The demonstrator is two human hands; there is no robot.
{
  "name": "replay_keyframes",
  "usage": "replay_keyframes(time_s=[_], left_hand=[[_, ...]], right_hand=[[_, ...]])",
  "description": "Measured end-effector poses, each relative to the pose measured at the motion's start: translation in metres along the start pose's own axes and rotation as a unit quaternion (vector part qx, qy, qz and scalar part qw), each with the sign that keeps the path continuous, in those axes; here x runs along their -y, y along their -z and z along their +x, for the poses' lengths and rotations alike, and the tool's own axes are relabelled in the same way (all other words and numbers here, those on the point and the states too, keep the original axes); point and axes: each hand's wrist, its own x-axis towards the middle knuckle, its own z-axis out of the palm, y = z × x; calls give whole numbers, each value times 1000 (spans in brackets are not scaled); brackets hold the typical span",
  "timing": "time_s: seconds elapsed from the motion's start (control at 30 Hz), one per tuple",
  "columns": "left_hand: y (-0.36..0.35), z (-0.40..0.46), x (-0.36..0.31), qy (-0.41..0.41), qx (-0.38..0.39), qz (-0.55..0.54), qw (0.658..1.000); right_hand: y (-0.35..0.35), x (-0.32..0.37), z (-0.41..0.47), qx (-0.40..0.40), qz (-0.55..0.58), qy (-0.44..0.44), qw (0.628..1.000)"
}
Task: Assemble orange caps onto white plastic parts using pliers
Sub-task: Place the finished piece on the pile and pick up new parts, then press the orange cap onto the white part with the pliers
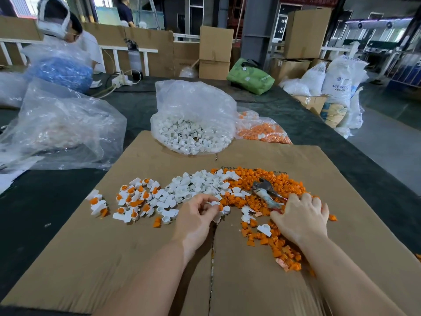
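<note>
Flattened brown cardboard (114, 258) covers the near edge of the bench, a seam running down its middle. On it, the left hand (196, 218) pinches a small white plastic part (214, 203) in curled fingertips — an orange cap showing just beside it. Right hand (300, 218) lies spread, fingers straight, on the orange caps (273, 183) heaped toward the right edge, touching the pliers (267, 193), whose worn blue-grey handle rests on the heap. Loose white parts (196, 183) lie at the middle; assembled white-and-orange pieces (134, 198) scatter leftward. Bare cardboard lies nearest. Farther back, crinkled clear bags hold white parts (189, 135) and orange caps (262, 131).
</note>
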Motion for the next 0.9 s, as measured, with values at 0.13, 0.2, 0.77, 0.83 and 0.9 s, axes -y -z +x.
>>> replay_keyframes(time_s=[0.13, 0.2, 0.77, 0.83, 0.9], left_hand=[[0, 2, -4, 32, -5, -36, 999], [0, 4, -8, 66, -10, -113, 991], [6, 19, -24, 137, -95, -194, 967], [6, 19, -25, 140, -98, -197, 965], [6, 18, -25, 143, -98, -206, 963]], right_hand=[[14, 7, -9, -45, 49, 29, 997], [22, 15, -16, -44, 104, 72, 991], [52, 46, -50, 357, 438, 106, 818], [52, 49, -49, 361, 433, 112, 819], [50, 50, -49, 366, 430, 115, 817]])
